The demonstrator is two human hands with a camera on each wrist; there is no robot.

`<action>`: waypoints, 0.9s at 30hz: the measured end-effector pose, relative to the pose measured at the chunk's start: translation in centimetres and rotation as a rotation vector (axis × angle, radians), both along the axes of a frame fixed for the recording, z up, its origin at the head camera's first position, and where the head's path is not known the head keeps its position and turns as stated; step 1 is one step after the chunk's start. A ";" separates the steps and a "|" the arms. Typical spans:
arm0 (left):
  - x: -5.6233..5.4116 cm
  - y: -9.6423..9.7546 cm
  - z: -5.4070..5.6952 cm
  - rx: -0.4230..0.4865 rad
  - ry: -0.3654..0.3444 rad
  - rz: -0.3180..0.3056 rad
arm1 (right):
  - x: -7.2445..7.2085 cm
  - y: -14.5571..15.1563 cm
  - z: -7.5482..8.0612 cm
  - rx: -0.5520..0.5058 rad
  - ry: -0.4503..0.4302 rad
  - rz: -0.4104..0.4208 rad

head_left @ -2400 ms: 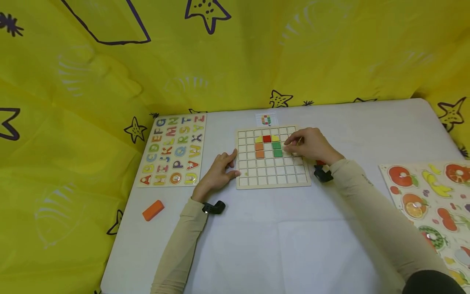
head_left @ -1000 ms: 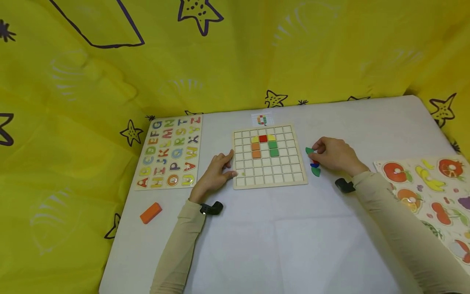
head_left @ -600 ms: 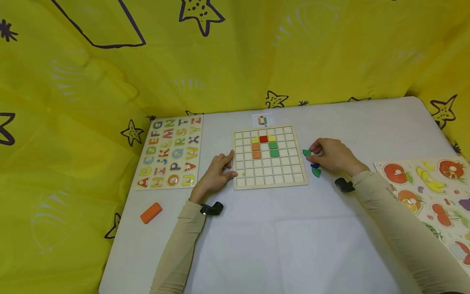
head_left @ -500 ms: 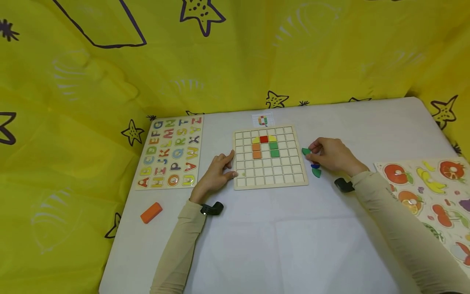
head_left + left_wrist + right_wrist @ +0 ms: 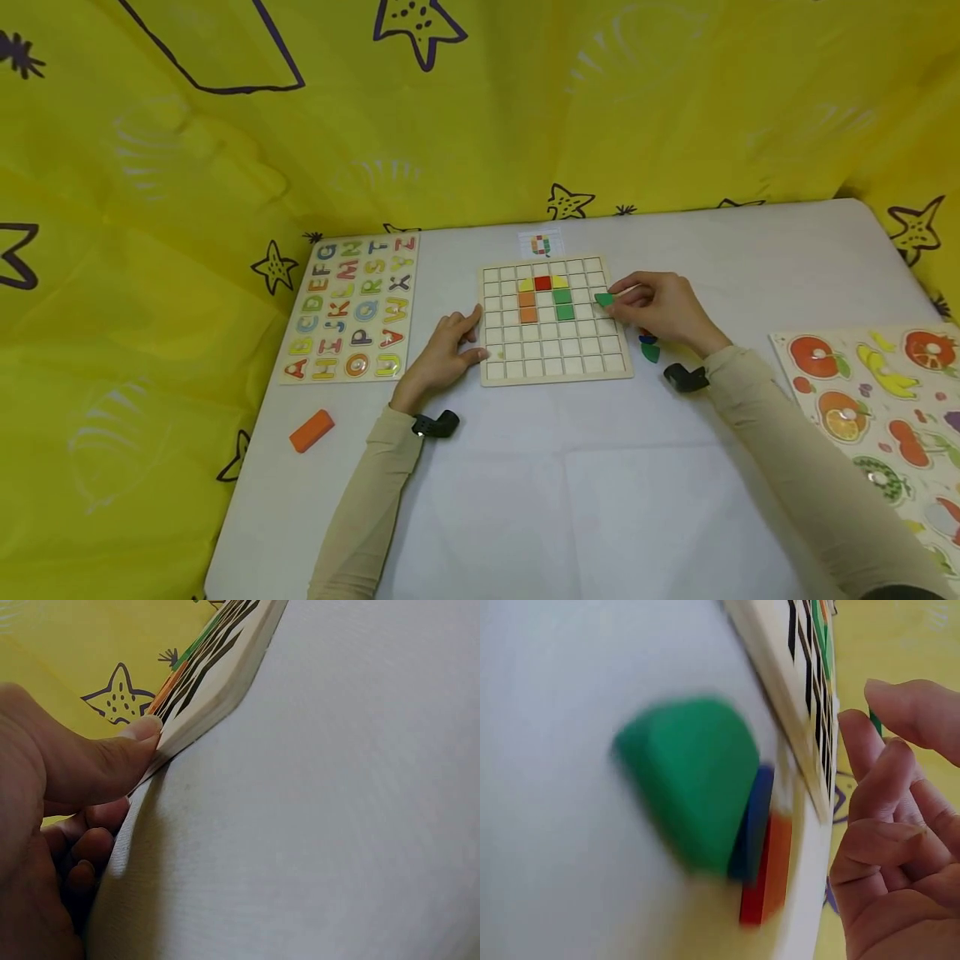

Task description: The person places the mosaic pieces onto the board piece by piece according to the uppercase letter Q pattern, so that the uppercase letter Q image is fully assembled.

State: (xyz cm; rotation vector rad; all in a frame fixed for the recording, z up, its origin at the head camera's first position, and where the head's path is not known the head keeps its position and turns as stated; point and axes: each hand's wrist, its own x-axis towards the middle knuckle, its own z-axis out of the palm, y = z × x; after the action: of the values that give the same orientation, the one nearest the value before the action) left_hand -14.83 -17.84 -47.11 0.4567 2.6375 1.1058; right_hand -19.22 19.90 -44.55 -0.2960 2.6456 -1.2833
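Note:
A wooden grid board (image 5: pixel 527 364) lies on the table, with red, yellow, orange and green tiles forming an arch in its cells. My left hand (image 5: pixel 442 354) rests at the board's left edge, thumb and index fingertip spread along it; in the left wrist view the thumb touches the rim. Between thumb and index finger, my right hand (image 5: pixel 660 310) pinches a green quarter-round tile (image 5: pixel 603 299) over the board's right edge. Below that hand lie another green quarter-round tile (image 5: pixel 650 354), a blue tile (image 5: pixel 754 821) and red and orange tiles (image 5: pixel 778 859), partly hidden in the head view.
Behind the board lies a small pattern card (image 5: pixel 540 244). An alphabet puzzle board (image 5: pixel 411 333) is to the left, with an orange block (image 5: pixel 311 431) in front of it. A fruit puzzle board (image 5: pixel 806 392) lies at the right. A yellow curtain (image 5: pixel 480 125) backs the table.
My right hand went from the board to the loose tiles, picked up a green quarter-round tile and carried it left to the board's right edge. The left hand stayed at the board's edge.

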 end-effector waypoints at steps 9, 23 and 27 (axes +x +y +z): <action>0.0 0.0 0.0 -0.001 0.001 0.001 | -0.4 -2.6 -0.3 -0.045 0.015 0.023; 0.0 -0.1 0.0 0.006 0.004 0.002 | -0.1 -7.0 -0.4 -0.080 0.021 0.192; -0.1 -0.1 -0.1 0.007 0.002 0.001 | 0.0 -7.9 -0.4 -0.068 0.038 0.227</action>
State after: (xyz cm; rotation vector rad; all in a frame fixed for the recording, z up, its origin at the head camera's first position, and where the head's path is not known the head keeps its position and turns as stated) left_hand -14.90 -17.90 -47.22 0.4587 2.6367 1.1164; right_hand -19.25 12.04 -44.95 -0.6168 2.5137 -1.3055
